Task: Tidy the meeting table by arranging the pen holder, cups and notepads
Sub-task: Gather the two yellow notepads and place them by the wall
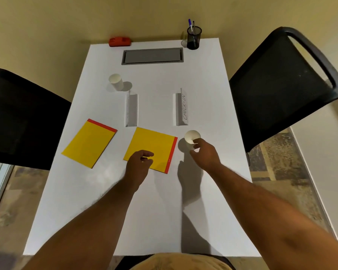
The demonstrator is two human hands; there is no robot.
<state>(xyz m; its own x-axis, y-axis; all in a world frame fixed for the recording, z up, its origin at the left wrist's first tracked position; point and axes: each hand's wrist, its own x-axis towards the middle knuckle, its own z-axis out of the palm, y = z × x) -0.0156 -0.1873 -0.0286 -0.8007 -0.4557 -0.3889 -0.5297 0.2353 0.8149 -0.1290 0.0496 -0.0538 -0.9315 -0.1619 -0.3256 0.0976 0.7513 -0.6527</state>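
Two yellow notepads with red edges lie on the white table (144, 201): one at the left (89, 143), one in the middle (150, 145). My left hand (139, 162) hovers over the middle notepad's near edge, fingers curled, holding nothing I can see. My right hand (205, 152) grips a white paper cup (191, 136) just right of that notepad. A second white cup (116, 81) stands farther back on the left. A black mesh pen holder (194, 38) with pens is at the far right corner.
Two folded white name cards stand mid-table, the left one (131, 110) and the right one (181, 108) marked CHECK-IN. A grey cable hatch (152, 55) and a red object (119, 41) lie at the far edge. Black chairs flank the left side (18, 121) and right side (281, 78).
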